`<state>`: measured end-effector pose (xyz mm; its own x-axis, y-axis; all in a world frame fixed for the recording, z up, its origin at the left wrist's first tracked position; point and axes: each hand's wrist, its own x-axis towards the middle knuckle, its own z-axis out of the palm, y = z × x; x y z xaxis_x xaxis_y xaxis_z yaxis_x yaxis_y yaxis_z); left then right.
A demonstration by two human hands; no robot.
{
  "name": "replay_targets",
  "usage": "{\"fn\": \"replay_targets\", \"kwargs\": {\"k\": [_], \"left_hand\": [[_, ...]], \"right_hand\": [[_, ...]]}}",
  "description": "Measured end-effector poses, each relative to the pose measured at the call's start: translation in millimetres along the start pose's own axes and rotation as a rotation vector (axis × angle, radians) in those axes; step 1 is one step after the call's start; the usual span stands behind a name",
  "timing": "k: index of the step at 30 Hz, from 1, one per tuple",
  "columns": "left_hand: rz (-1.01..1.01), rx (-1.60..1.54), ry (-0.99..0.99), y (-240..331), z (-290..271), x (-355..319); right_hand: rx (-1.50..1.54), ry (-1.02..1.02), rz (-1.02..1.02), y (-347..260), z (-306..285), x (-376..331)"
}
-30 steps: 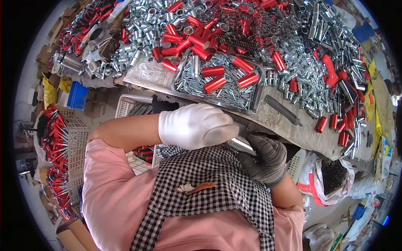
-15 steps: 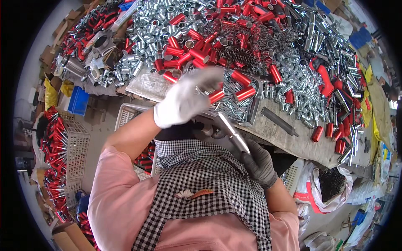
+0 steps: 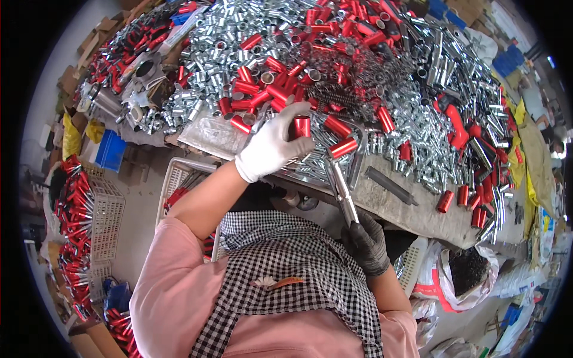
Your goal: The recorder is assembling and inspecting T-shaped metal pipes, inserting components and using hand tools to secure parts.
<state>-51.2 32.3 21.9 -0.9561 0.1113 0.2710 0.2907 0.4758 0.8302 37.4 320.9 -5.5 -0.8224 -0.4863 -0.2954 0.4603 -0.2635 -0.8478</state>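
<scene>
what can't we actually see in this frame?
- Left hand: palm side and grip on the red tube hidden by the white glove's back, head view.
- Right hand: lower end of the metal rod hidden inside the dark glove.
- White basket: contents mostly hidden by the left forearm and table edge.
- Far parts at the rim: too small and bent by the fisheye.

Assembly workshop: workbench point(image 3: 412, 209) heaped with silver metal sleeves point(image 3: 239, 30) and red tubes point(image 3: 268, 89); floor crates point(image 3: 101, 221) hold finished parts.
</scene>
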Motion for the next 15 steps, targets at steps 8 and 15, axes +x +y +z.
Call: {"fn": "replay_targets", "kwargs": {"k": [8,15], "left_hand": [[-0.313,-0.929,0.15,32,28,-48],[0.001,-0.93,-0.19,21,36,-54]], "right_hand": [[0.054,-0.187,0.087,9,14,13],[0.117,-0.289,0.073,9,36,31]]}}
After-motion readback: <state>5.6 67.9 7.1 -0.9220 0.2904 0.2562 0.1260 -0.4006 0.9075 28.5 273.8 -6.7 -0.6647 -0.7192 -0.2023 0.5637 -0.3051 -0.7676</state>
